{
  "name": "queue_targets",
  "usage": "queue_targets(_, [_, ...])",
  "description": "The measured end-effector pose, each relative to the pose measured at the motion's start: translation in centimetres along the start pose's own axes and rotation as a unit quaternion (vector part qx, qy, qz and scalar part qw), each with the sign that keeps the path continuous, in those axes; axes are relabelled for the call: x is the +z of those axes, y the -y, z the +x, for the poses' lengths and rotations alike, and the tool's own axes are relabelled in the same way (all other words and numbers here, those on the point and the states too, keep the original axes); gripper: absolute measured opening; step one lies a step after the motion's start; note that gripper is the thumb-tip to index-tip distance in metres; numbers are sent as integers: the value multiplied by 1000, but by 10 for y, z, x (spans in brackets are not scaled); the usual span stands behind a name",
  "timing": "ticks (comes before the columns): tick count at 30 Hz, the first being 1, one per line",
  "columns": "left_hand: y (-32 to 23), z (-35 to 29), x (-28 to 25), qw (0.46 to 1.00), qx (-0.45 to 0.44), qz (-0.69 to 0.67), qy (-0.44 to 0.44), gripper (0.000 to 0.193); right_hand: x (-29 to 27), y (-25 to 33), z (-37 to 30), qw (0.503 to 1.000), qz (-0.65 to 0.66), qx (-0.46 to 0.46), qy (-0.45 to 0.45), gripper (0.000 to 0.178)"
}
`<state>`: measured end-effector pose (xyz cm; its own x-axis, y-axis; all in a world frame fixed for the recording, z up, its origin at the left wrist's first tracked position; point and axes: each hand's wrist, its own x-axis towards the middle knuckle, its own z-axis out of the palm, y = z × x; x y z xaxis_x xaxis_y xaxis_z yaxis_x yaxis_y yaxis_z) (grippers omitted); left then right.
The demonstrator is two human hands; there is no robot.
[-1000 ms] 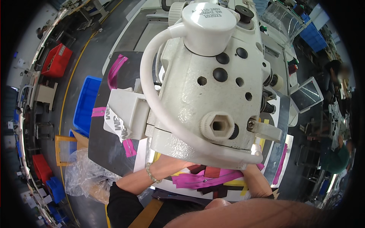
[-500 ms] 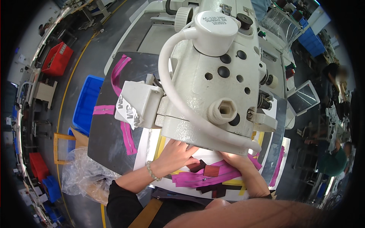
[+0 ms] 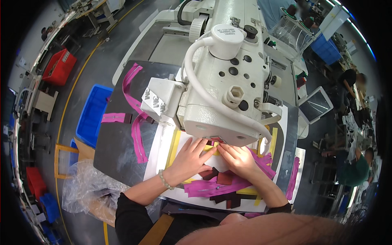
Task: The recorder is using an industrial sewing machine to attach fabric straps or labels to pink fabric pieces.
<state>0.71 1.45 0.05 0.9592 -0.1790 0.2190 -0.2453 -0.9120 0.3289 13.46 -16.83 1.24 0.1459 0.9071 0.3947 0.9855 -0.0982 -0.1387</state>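
Note:
My left hand [image 3: 191,157] lies with fingers spread on the white sheet [image 3: 155,163], fingertips at the front lower edge of the sewing machine head [image 3: 224,124]. My right hand [image 3: 237,160] comes in from the other side, fingers stretched out flat. Both sets of fingertips press down beside a small dark piece with a bit of pink [image 3: 210,143], framed by yellow tape [image 3: 210,148]. The needle is hidden by the machine head. Closer to me lie pink zippers [image 3: 212,188] and several dark red fabric patches [image 3: 225,178], partly overlapping.
More pink zippers [image 3: 139,141] rest on the dark table [image 3: 118,151] at the left, another [image 3: 293,179] at the right edge. A blue bin [image 3: 92,112] and clear plastic wrap [image 3: 83,183] are at the left. A tilted screen panel [image 3: 316,105] stands at the right.
My right hand has come left from beneath the machine head, and my left hand's fingertips have shifted; both now meet at the small dark piece. The view has shifted, showing more below the machine head.

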Motion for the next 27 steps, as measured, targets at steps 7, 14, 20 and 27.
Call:
queue_targets(7, [31,3,1,996,8,-86,-9,61,9,9,-2,999,-33,27,18,35])
queue_targets(14, [52,3,5,995,80,-45,-43,46,17,10,-3,999,-22,34,-11,34])
queue_targets(20, [50,3,9,993,93,-36,-60,38,19,8,-7,999,-16,29,-16,35])
queue_targets(27, [48,3,1,996,91,-1,-20,35,19,8,-12,999,-18,31,3,34])
